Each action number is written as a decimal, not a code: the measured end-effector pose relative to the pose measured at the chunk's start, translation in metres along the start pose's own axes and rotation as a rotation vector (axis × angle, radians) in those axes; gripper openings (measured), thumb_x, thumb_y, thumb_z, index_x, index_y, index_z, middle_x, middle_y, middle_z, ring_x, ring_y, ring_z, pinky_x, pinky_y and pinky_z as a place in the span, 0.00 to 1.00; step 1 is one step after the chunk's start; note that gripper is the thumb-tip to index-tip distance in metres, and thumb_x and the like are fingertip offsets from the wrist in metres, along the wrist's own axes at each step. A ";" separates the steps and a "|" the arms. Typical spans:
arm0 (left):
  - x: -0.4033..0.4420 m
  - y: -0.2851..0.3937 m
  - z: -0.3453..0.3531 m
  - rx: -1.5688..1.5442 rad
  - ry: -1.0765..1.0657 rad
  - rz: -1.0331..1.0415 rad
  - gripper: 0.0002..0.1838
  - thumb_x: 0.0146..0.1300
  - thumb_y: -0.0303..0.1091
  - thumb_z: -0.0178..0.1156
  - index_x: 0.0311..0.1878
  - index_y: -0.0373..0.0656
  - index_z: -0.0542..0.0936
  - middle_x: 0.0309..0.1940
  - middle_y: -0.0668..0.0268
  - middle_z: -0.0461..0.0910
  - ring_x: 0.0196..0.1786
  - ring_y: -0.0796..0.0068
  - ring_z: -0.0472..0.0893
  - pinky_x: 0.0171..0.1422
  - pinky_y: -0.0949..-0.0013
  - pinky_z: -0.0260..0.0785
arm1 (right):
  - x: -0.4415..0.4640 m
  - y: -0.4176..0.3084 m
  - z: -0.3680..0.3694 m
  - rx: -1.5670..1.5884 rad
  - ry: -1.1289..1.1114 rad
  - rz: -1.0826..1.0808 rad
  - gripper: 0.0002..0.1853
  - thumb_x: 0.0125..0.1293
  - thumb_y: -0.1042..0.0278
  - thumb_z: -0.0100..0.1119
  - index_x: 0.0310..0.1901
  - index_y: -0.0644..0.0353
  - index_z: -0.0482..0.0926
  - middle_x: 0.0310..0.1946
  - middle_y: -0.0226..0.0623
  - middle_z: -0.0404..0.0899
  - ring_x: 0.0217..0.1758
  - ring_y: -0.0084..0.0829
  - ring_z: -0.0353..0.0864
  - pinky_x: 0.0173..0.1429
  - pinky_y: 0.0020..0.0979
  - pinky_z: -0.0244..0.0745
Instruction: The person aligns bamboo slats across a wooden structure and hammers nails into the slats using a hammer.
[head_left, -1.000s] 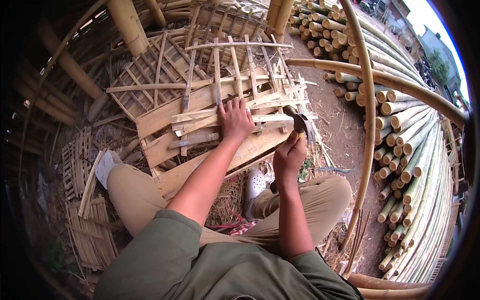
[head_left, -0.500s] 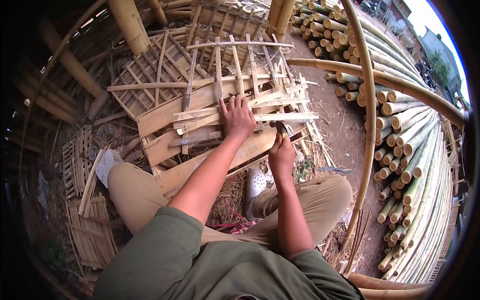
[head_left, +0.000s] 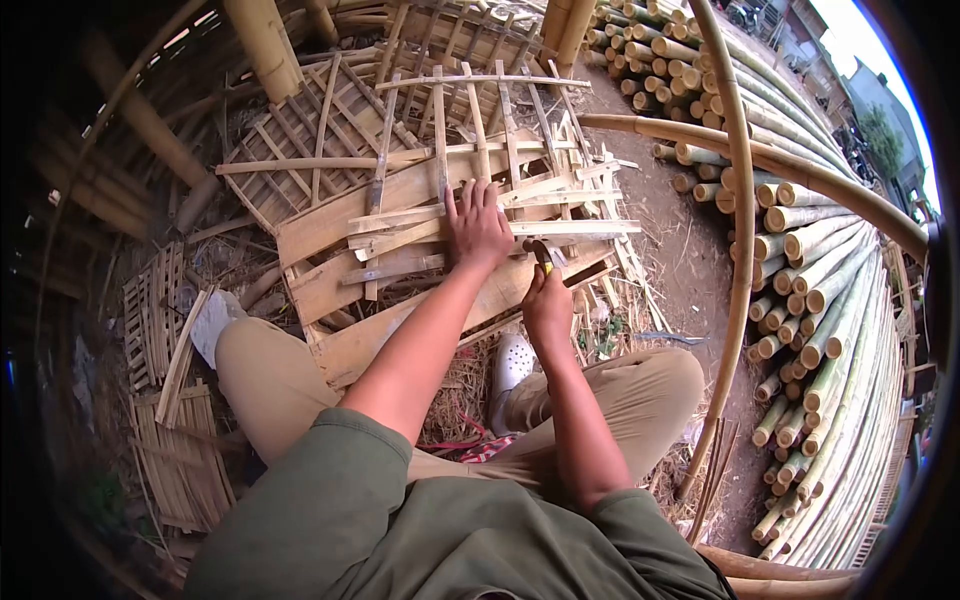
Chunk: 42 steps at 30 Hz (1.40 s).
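Observation:
My left hand [head_left: 480,228] lies with fingers stretched out over the bamboo slats [head_left: 400,242], pressing on them from above. These crosswise slats rest on a lattice of long upright strips [head_left: 441,130]. Wrapped round the handle of a hammer [head_left: 542,256] is my right hand [head_left: 547,305]. The hammer's dark head is just right of my left hand, by the slats. Beneath lie wide wooden boards [head_left: 420,327]. Whether a nail sits under the hammer is too small to tell.
Long cut bamboo poles [head_left: 830,260] are stacked at the right. A bent bamboo pole [head_left: 742,200] stands between them and me. Finished lattice panels [head_left: 300,150] lie behind at left, with smaller slatted pieces [head_left: 180,455] nearer. A white clog [head_left: 514,362] is on my foot.
My right hand and the hammer have shifted a little to the left, closer to my left hand. The left hand stays on the slats.

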<state>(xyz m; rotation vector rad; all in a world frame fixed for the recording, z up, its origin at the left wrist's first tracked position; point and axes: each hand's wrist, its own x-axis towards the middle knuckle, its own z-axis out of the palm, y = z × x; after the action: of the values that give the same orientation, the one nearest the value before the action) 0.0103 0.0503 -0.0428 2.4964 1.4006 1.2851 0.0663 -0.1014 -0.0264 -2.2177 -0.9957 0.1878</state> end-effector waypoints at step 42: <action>0.029 -0.030 -0.058 0.137 -0.639 0.222 0.27 0.74 0.39 0.46 0.74 0.49 0.66 0.63 0.60 0.76 0.65 0.60 0.74 0.77 0.45 0.54 | 0.015 0.010 -0.050 0.920 -0.270 0.412 0.34 0.66 0.26 0.55 0.16 0.49 0.68 0.12 0.20 0.61 0.14 0.18 0.56 0.21 0.28 0.49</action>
<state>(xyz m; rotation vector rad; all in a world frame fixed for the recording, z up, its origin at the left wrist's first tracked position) -0.0408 0.0675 0.0033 2.8295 1.1019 0.3261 0.1023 -0.1225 0.0065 -1.5119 -0.4087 0.9448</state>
